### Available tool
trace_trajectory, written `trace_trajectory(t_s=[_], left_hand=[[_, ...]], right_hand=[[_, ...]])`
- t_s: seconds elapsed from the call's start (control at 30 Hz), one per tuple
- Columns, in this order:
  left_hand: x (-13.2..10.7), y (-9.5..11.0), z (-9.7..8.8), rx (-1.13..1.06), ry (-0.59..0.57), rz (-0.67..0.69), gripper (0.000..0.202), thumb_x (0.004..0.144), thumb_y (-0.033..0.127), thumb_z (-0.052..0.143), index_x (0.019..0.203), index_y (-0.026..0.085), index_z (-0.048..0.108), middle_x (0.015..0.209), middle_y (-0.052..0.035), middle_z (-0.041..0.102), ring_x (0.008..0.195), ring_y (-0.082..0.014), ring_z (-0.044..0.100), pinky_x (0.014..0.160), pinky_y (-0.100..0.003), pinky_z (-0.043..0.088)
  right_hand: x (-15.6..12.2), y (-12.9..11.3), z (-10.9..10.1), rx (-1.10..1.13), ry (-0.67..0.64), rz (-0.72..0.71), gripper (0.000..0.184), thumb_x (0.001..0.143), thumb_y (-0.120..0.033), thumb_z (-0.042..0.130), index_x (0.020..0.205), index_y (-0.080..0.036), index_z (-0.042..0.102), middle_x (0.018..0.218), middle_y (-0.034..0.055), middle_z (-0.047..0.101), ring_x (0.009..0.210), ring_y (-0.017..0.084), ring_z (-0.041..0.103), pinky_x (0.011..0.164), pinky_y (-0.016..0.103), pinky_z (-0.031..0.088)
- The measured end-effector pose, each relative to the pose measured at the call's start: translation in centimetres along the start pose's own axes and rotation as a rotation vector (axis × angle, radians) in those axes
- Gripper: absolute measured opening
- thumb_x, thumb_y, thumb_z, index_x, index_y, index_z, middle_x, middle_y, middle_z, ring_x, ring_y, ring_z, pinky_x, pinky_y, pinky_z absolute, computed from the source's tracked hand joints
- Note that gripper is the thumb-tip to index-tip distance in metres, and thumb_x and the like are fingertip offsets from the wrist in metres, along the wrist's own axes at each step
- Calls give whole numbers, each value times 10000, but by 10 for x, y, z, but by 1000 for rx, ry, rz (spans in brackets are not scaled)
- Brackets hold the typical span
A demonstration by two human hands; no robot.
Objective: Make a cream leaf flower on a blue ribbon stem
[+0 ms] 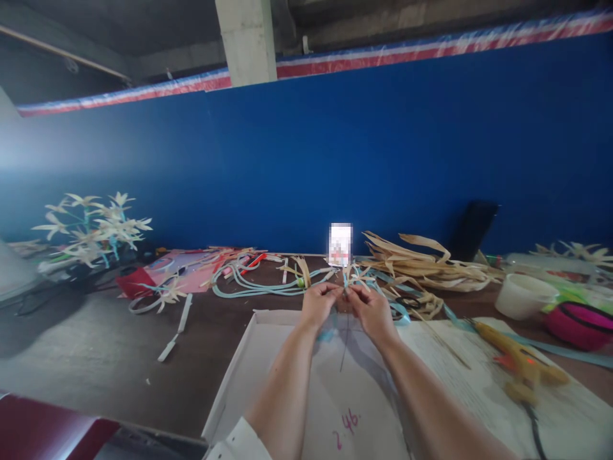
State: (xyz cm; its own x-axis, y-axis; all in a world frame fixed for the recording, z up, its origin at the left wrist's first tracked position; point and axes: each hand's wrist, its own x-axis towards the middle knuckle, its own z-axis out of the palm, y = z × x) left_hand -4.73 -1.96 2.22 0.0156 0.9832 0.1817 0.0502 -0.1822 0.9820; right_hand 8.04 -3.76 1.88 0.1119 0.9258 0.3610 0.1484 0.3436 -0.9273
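Observation:
My left hand (319, 304) and my right hand (370, 308) meet over the far edge of a white cardboard sheet (268, 370), fingers pinched together. Between them they grip a small straw flower (355, 277) with pale petals and light blue ribbon. A thin dark wire stem (343, 348) hangs down from the pinch. Both hands are closed on this piece.
A pile of dried straw leaves (426, 262) lies behind the hands, with blue ribbon loops (258, 284) to the left. A yellow glue gun (520, 361), a white cup (524, 295) and a pink pouch (582, 322) sit at right. Finished flowers (96, 227) stand far left.

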Motion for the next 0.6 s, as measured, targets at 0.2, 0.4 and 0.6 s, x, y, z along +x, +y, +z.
trace_trajectory(t_s=[0.2,0.4,0.6], left_hand=[[-2,3,-2,404,89,325,117,740,241,598,751,185,701,818,-25,644,809,-141,568,767,-260,429],[0,-1,-3,594,134,435,102,740,241,623,785,202,706,876,-37,629,890,-165,551,852,-304,406],[-1,1,-5,554,23,333,155,779,231,565,861,210,694,882,-27,641,834,-142,581,745,-242,436]], right_hand=[[0,2,-3,-91,15,-39,246,760,-409,556,706,-185,642,492,-26,505,450,118,419,462,235,326],[-1,1,-4,-106,12,-41,304,766,-460,540,705,-179,637,474,-28,487,448,127,420,458,240,321],[-2,2,-2,-101,6,-30,294,772,-456,545,708,-184,638,482,-34,491,438,122,422,450,237,316]])
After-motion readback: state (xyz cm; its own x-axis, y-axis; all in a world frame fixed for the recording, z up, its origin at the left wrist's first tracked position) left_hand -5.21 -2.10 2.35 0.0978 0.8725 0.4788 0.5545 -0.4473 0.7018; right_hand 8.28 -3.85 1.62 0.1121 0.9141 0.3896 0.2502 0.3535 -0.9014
